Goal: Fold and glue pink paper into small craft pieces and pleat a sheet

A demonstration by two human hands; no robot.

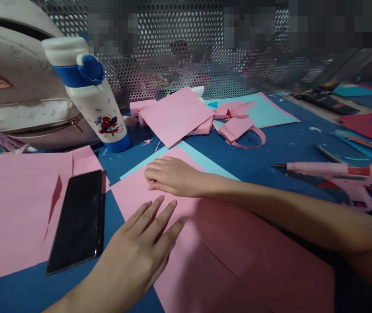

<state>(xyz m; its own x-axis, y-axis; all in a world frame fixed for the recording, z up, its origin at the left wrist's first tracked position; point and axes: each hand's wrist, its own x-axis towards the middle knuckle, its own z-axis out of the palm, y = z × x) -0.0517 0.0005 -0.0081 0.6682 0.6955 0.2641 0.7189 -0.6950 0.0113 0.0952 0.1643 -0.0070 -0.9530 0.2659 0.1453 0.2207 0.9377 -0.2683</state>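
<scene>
Sheet: the pink sheet (225, 261) lies flat on the worktop (270, 152), from the centre of the frame down to the lower right; its upper corner overlaps a light blue sheet (205, 163)
Left hand: the left hand (143, 252), lower centre, rests palm down on the sheet; fingers straight and spread apart, clamped on nothing
Right hand: the right hand (172, 176) reaches in from the right to the sheet's upper corner; fingers together and bent, tips down on the paper; whether they nip the edge I cannot tell
Long axis: upper left to lower right of the frame; one corner points toward the top centre, one toward the phone (78, 219) at left
Risk, slip: paper on paper probably slides easily; an uneven push from either hand could skew the sheet and leave a crooked crease
Risk, phone: it lies just beside the left hand; a sideways sweep could knock it
Risk, glue gun: the glue gun (342, 174) sits at right, near the right forearm, nozzle pointing left; a drawn-back arm might brush it
Risk, bottle: the bottle (91, 95) stands upright in the upper left, well apart; little danger
</scene>
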